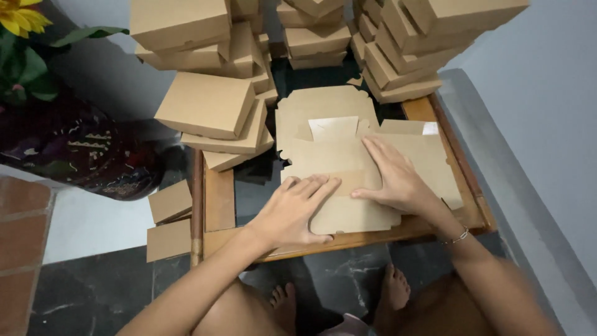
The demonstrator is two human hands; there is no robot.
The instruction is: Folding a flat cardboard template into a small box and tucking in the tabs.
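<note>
Left hand (292, 208): open, palm down, fingers together and stretched flat, pressing on the near left part of the flat cardboard blank (339, 168); grips nothing.
Right hand (398, 177): open, fingers spread, lying flat on the middle of the same blank, just beside the left fingertips; thin bracelet (459, 237) at the wrist.
Flat cardboard blank: brown, unfolded, die-cut with tabs and notches, lying on the counter (219, 202) directly under both hands, near edge close to the counter's front rim.
Second sheet (323, 102): similar brown cut-out, partly tucked beneath the first, reaching toward the far side.
Handling, as a judgement: looks light and thin, fairly stiff yet ready to bend along scored lines; dry matte surface, unlikely to slip; tabs likely to crease or tear if tugged. Best held at the side flaps or outer edges, thumb on top and fingers under, not by the small tabs.
Counter: low wooden tray-like top with a raised rim and a dark glossy centre.
Folded boxes (208, 106): many brown closed ones, stacked in leaning piles at the far left, centre and right.
Loose cardboard pieces (169, 221): on the floor, left of the counter.
Far left: dark patterned pot (74, 152) with a yellow flower (22, 17).
Below: bare feet (339, 298) on dark stone floor.
</note>
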